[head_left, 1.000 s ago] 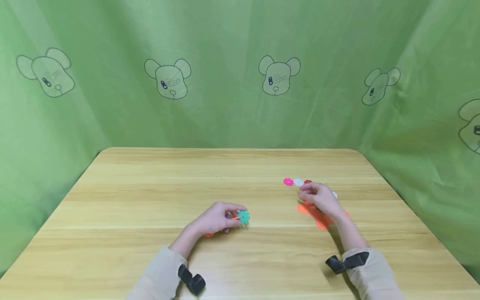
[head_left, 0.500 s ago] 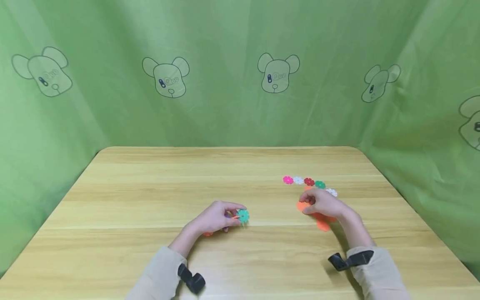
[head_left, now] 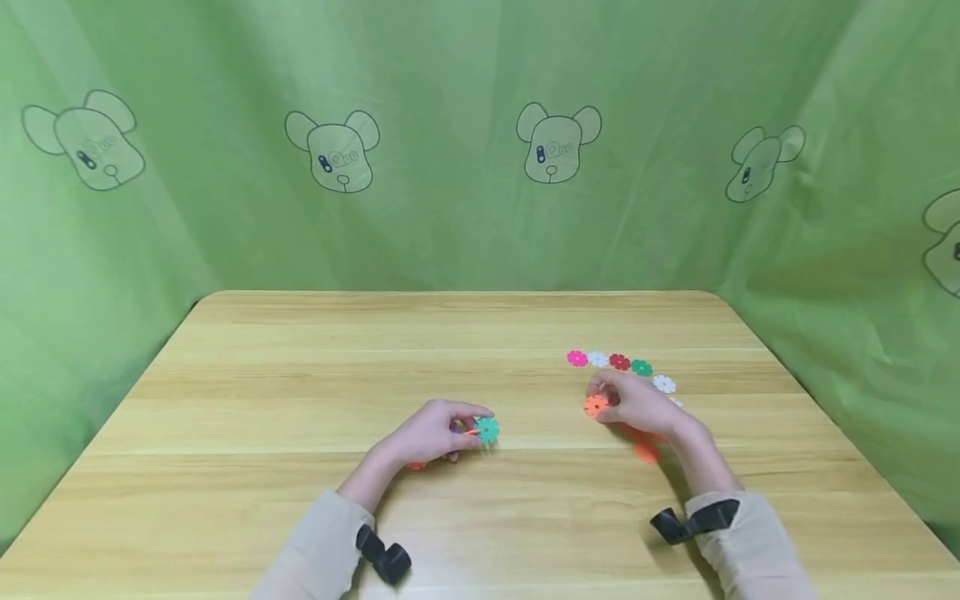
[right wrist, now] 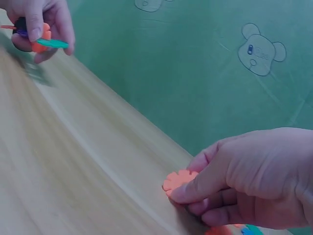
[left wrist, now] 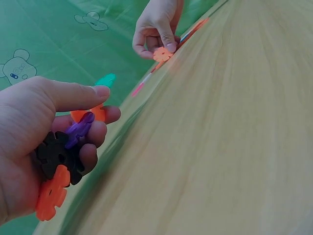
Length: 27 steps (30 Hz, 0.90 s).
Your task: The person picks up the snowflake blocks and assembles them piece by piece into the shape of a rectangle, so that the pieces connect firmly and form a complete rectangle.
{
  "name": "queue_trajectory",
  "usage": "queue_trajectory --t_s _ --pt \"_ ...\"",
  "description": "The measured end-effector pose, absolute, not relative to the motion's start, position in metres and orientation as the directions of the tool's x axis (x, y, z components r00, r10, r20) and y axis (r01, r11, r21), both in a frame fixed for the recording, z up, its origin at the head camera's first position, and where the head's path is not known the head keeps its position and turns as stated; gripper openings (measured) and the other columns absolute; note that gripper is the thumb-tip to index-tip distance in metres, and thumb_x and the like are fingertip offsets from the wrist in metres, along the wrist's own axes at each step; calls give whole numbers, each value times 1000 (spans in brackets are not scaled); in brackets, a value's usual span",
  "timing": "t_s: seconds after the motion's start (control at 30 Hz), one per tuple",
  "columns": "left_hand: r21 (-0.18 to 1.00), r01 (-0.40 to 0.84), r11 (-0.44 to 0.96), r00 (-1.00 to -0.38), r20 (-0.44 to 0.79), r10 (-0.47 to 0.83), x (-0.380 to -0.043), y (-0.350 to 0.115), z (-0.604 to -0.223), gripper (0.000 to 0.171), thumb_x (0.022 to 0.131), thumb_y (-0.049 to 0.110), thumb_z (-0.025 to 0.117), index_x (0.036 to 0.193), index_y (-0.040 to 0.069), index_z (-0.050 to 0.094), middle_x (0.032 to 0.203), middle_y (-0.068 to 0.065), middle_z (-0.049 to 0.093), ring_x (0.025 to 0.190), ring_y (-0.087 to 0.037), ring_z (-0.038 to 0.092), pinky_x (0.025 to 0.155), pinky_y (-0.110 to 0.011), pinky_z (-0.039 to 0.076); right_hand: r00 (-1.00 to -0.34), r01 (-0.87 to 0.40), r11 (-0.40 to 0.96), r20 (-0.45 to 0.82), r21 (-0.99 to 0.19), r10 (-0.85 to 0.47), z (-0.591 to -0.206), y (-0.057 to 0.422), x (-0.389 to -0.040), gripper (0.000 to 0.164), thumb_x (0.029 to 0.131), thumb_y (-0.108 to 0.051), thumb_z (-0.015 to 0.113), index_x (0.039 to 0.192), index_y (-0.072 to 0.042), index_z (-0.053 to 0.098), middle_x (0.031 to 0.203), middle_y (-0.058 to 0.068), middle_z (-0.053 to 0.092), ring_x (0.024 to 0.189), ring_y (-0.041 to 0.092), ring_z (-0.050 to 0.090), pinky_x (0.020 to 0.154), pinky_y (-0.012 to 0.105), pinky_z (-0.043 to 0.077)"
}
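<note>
My left hand [head_left: 431, 435] holds a joined chain of notched plastic discs above the table. In the left wrist view the chain has an orange disc [left wrist: 53, 193], a black disc [left wrist: 49, 152], a purple disc [left wrist: 78, 131] and a green disc [left wrist: 104, 80] at the thumb tip; another orange disc is partly hidden by the fingers. Between thumb and fingertips, my right hand [head_left: 647, 408] pinches a single flower-shaped orange disc [right wrist: 177, 182]. Below that hand lie several more orange discs [head_left: 647, 452], partly covered by it. The two hands are apart.
Beyond my right hand lies a curved row of discs: pink [head_left: 577, 358], white [head_left: 597, 359], dark red [head_left: 619, 362], green [head_left: 641, 367] and another white disc [head_left: 663, 384]. A green curtain [head_left: 450, 233] surrounds the wooden table [head_left: 337, 367].
My right hand has moved from near the row to the orange discs, then lifted one, now facing the head camera. The left hand keeps its hold on the chain, almost still.
</note>
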State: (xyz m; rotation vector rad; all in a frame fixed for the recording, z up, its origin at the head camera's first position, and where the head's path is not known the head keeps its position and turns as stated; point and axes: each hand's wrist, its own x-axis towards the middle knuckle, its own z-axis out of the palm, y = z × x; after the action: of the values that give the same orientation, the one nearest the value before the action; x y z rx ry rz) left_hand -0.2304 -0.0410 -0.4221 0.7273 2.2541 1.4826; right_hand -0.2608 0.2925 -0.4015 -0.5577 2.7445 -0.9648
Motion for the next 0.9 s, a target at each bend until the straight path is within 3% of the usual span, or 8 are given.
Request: queue_trajectory --t_s 0.2,0.6,0.9 --pt "917 233 324 -801 -8 599 -230 -41 -421 42 84 5 67 124 3 58 89 -5 59 48 -12 50 45 -23 44 -882 -270 653 -90 -707 -462 -406 272 -258 21 80 0 67 97 -5 56 73 5 54 64 20 52 56 29 47" --pt "903 246 351 -802 -14 597 -229 -43 -419 42 85 8 66 125 4 57 87 -2 59 47 -11 50 43 -21 41 -810 -268 545 -120 -795 -574 -407 216 -249 14 85 -4 65 87 -3 51 74 6 55 66 19 59 56 29 52" --pt "889 267 373 -804 -9 595 -230 -43 -417 42 86 11 66 126 4 57 86 0 60 48 -11 52 42 -22 40 -831 -263 478 -55 -838 -554 -407 191 -243 5 88 -4 61 92 -3 59 79 8 61 71 20 62 61 31 54"
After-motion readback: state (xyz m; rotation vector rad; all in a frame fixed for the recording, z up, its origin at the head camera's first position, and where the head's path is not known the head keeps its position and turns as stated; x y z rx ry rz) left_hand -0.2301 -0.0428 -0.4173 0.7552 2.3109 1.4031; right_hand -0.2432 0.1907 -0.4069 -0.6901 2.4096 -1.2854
